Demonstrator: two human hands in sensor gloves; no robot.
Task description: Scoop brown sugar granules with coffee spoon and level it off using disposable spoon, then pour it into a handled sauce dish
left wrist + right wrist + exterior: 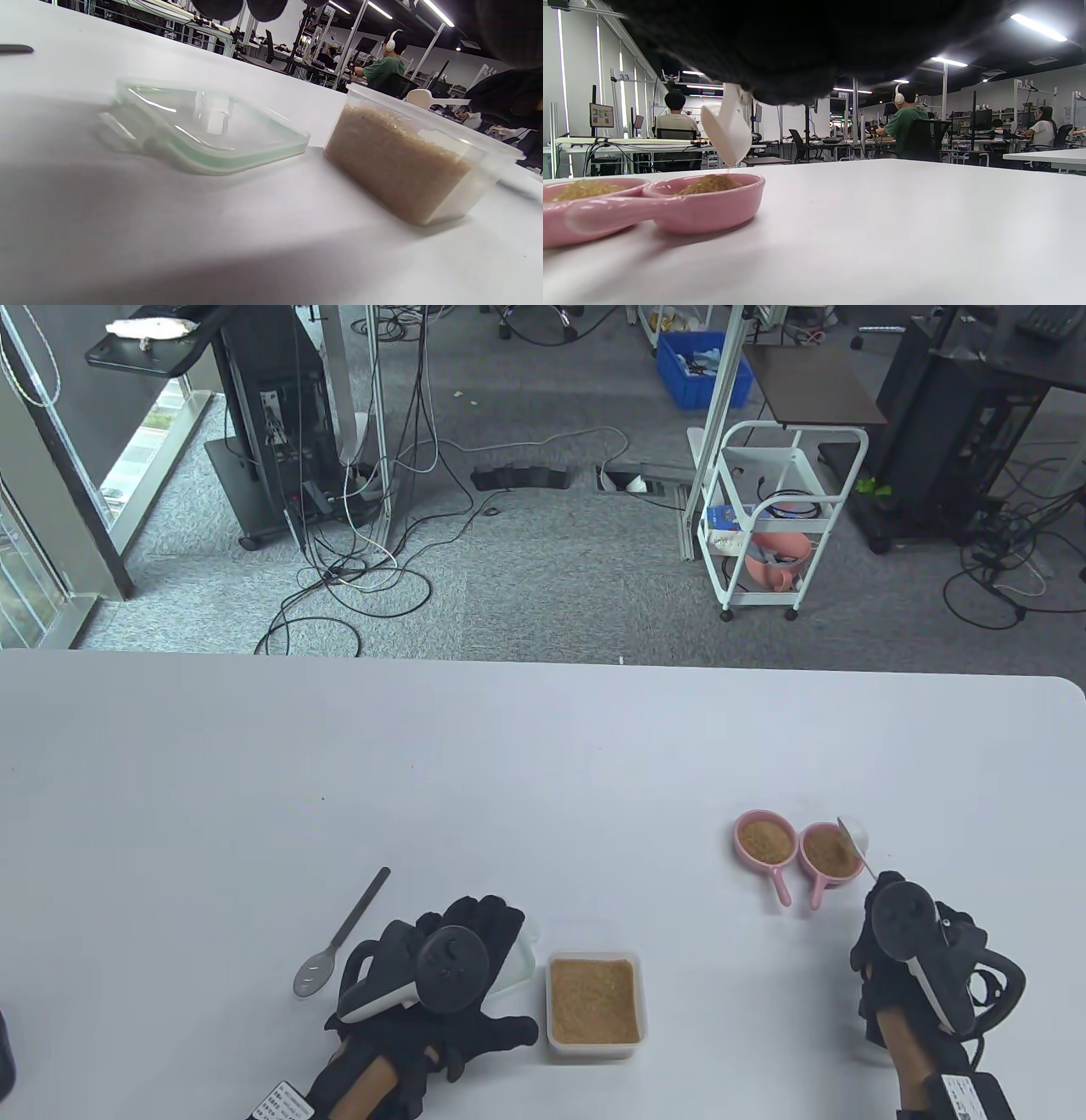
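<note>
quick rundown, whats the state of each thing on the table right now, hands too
Clear rectangular plastic container: open, nearly full of brown sugar.
Clear lid with green seal: off, lying on the table.
Metal coffee spoon: lying on the table, unheld.
White disposable spoon: held tipped above the right dish.
Two pink handled sauce dishes: both hold sugar.
Left hand: resting flat, empty.
Right hand: gripping the disposable spoon.

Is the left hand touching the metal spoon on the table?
Apart. The table view shows bare table between the left hand and the metal spoon.
</note>
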